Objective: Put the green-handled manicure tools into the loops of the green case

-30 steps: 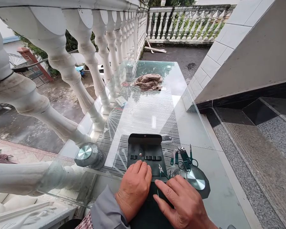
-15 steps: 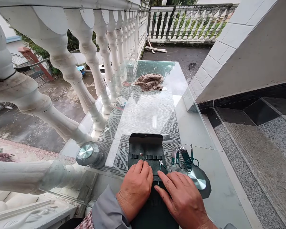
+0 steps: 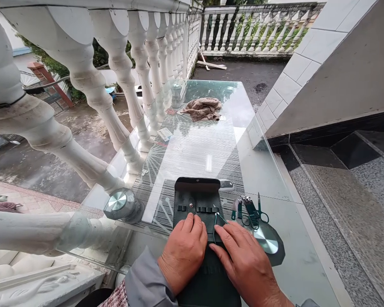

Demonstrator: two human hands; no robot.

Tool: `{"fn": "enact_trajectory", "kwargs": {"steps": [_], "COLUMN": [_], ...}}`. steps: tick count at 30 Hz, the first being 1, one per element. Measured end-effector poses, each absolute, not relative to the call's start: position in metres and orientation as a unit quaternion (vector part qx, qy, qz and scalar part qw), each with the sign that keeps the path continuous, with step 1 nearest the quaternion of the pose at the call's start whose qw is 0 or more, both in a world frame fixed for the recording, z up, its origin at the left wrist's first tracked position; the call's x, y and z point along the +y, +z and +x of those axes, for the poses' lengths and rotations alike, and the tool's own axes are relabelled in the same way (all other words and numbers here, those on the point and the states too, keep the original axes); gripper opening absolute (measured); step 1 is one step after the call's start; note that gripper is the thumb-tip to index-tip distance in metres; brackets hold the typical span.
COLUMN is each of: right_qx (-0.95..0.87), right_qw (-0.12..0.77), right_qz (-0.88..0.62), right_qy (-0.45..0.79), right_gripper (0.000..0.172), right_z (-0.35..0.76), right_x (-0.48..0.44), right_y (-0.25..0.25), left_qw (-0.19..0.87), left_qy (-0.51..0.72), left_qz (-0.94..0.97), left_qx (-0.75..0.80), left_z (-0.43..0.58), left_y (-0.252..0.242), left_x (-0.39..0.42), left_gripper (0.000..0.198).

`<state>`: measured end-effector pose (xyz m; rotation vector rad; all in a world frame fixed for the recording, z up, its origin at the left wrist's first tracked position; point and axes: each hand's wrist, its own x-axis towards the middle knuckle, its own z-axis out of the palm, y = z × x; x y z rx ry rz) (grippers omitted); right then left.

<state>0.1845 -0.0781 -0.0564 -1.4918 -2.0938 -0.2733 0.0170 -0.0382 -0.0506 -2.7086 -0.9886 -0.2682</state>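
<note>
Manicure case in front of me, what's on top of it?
Your left hand, plus cuticle nippers held by your right hand, tips at the rightmost loop. Whatever your hands cover is hidden.

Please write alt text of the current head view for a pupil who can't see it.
A person's right hand holds green-handled nippers near the loops of an open dark case, and the left hand rests on it. Clippers and scissors lie to the right on the glass table; a crumpled brown cloth lies farther back.

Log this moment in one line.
left hand: on open case; right hand: holding nippers near rightmost loop; nail clippers, scissors: on glass table
</note>
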Motion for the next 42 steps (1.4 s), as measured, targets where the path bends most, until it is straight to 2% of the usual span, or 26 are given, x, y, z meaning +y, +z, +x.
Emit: {"fn": "enact_trajectory", "kwargs": {"steps": [10,14,19,23,32,39,42], "right_qx": [-0.782,-0.770,-0.759,-0.766,-0.772,-0.702,-0.687], "right_qw": [0.286,0.302,0.264,0.238,0.276,0.275,0.239], "right_qz": [-0.549,-0.558,-0.588,-0.588,-0.558,-0.645,-0.673], "right_qy": [-0.070,-0.073,-0.088,-0.105,-0.123,-0.124,-0.136], "right_gripper": [0.026,0.029,0.026,0.034,0.032,0.024,0.030], "right_z": [0.185,0.189,0.196,0.198,0.195,0.243,0.258], "right_x": [-0.076,-0.077,-0.077,-0.076,-0.067,-0.056,-0.048], "right_y": [-0.063,-0.059,-0.050,-0.044,-0.033,-0.038,-0.046], "left_qw": [0.130,0.126,0.111,0.102,0.102,0.111,0.114], "left_qy": [-0.086,-0.129,-0.150,-0.152,-0.142,-0.169,-0.158], "left_qz": [-0.930,-0.932,-0.943,-0.950,-0.953,-0.947,-0.947], "left_qx": [-0.333,-0.314,-0.275,-0.255,-0.247,-0.250,-0.257], "left_z": [0.016,0.016,0.018,0.020,0.022,0.025,0.028], "left_y": [-0.049,-0.046,-0.046,-0.051,-0.049,-0.050,-0.050], "left_x": [-0.040,-0.039,-0.041,-0.042,-0.042,-0.041,-0.041], "left_gripper": [0.026,0.024,0.022,0.022,0.025,0.022,0.021]}}
